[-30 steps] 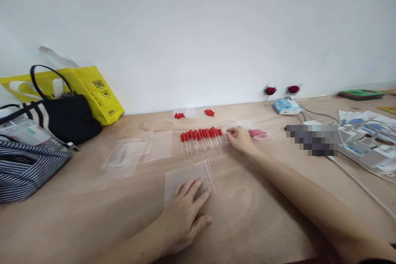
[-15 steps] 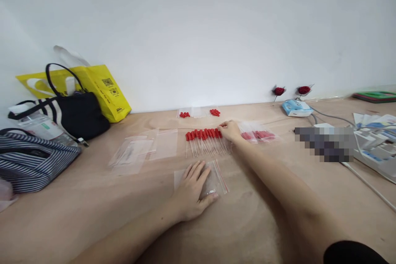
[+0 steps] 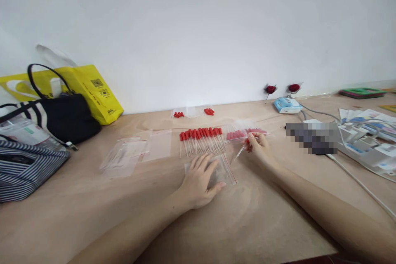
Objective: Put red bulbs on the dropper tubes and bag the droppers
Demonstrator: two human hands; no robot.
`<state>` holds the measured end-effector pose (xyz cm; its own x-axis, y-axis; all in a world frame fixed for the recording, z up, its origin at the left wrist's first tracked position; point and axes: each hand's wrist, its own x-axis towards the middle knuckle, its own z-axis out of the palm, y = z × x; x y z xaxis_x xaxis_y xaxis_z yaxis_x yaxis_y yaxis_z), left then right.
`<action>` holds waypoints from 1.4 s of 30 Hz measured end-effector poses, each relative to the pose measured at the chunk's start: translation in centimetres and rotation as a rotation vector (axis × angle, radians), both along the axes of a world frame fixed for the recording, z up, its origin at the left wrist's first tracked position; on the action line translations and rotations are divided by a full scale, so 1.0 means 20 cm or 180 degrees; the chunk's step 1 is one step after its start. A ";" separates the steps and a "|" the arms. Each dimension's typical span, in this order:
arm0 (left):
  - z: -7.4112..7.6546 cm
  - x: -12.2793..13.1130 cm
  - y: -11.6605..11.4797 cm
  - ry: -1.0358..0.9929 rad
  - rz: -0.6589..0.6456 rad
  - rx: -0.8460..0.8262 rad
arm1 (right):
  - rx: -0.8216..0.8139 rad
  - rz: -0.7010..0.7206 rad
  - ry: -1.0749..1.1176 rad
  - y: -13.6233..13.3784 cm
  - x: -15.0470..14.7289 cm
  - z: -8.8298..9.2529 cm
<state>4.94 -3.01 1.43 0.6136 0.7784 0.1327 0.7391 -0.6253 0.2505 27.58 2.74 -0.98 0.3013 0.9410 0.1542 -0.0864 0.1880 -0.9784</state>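
My left hand (image 3: 202, 183) lies with fingers spread on a clear zip bag (image 3: 228, 168), whose red-striped edge points right. Pinched in my right hand (image 3: 260, 146) is a glass dropper (image 3: 239, 152) with a red rubber bulb, its clear tip slanting down to the left. A row of red-bulbed droppers (image 3: 202, 135) lies just beyond my left hand, bulbs facing the wall. Behind my right hand are zip bags with red-bulbed pieces inside (image 3: 236, 134). Flat, clear zip bags (image 3: 126, 154) lie to the left of the row.
Small red bulbs (image 3: 178, 114) rest on bags near the wall. At left stand a yellow bag (image 3: 105, 99), a black handbag (image 3: 74, 115) and a striped pouch (image 3: 34, 169). To the right are a blue tissue pack (image 3: 287, 105), power strips with cables (image 3: 368, 148) and red roses (image 3: 293, 88).
My right hand has moved from the right end of the row toward me and to the right, carrying a dropper. My left hand stays on the bag. The camera view has shifted slightly right.
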 end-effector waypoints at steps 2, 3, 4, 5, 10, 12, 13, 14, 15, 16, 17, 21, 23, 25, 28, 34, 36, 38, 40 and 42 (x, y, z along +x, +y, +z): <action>0.01 -0.06 0.00 -0.0052 -0.0018 0.0022 | -0.0091 0.0070 0.0182 -0.02 -0.01 -0.02; 0.01 -0.09 -0.01 -0.0065 -0.0021 -0.0010 | -0.0121 0.0116 0.0244 -0.02 -0.02 -0.02; 0.01 -0.12 -0.01 -0.0072 -0.0020 -0.0053 | -0.0148 0.0155 0.0275 -0.03 -0.02 -0.03; 0.00 -0.15 -0.01 -0.0066 -0.0025 -0.0110 | -0.0175 0.0181 0.0284 -0.03 -0.03 -0.03; -0.04 -0.21 -0.02 -0.0046 -0.0078 -0.0249 | -0.0313 0.0252 0.0359 -0.04 -0.04 -0.05; -0.05 -0.20 -0.02 -0.0062 -0.0068 -0.0231 | -0.0400 0.0310 0.0499 -0.06 -0.05 -0.05; -0.05 -0.20 -0.01 -0.0071 -0.0062 -0.0226 | -0.0439 0.0349 0.0576 -0.06 -0.05 -0.05; -0.05 -0.19 -0.01 -0.0083 -0.0058 -0.0223 | -0.0467 0.0408 0.0651 -0.07 -0.06 -0.05; -0.04 -0.19 -0.01 -0.0095 -0.0056 -0.0221 | -0.0483 0.0485 0.0714 -0.08 -0.06 -0.05; -0.04 -0.19 -0.01 -0.0112 -0.0053 -0.0220 | -0.0499 0.0577 0.0759 -0.09 -0.06 -0.05; -0.04 -0.19 -0.01 -0.0132 -0.0050 -0.0217 | -0.0526 0.0698 0.0773 -0.10 -0.06 -0.05; -0.04 -0.19 -0.01 -0.0185 -0.0044 -0.0220 | -0.0660 0.1267 0.0323 -0.14 -0.05 -0.04; -0.05 -0.19 -0.01 -0.0207 -0.0042 -0.0218 | -0.0551 0.1487 -0.0246 -0.14 -0.04 -0.04; -0.05 -0.19 -0.01 -0.0243 -0.0045 -0.0211 | -0.0334 0.1643 -0.0878 -0.15 -0.03 -0.04; -0.05 -0.18 0.00 -0.0274 -0.0043 -0.0210 | 0.0062 0.1864 -0.1550 -0.14 -0.01 -0.02; -0.06 -0.17 0.02 -0.0319 0.0009 -0.0261 | 0.0464 0.2041 -0.1711 -0.10 -0.04 -0.04; -0.07 -0.17 0.02 -0.0367 0.0016 -0.0285 | 0.0452 0.1962 -0.1976 -0.09 -0.06 -0.06; -0.07 -0.17 0.03 -0.0396 0.0000 -0.0318 | 0.0459 0.1921 -0.2302 -0.09 -0.07 -0.06; -0.07 -0.17 0.03 -0.0407 0.0011 -0.0356 | 0.0499 0.1976 -0.2468 -0.08 -0.07 -0.05; -0.07 -0.17 0.02 -0.0433 0.0016 -0.0407 | 0.0501 0.2175 -0.2359 -0.08 -0.05 -0.04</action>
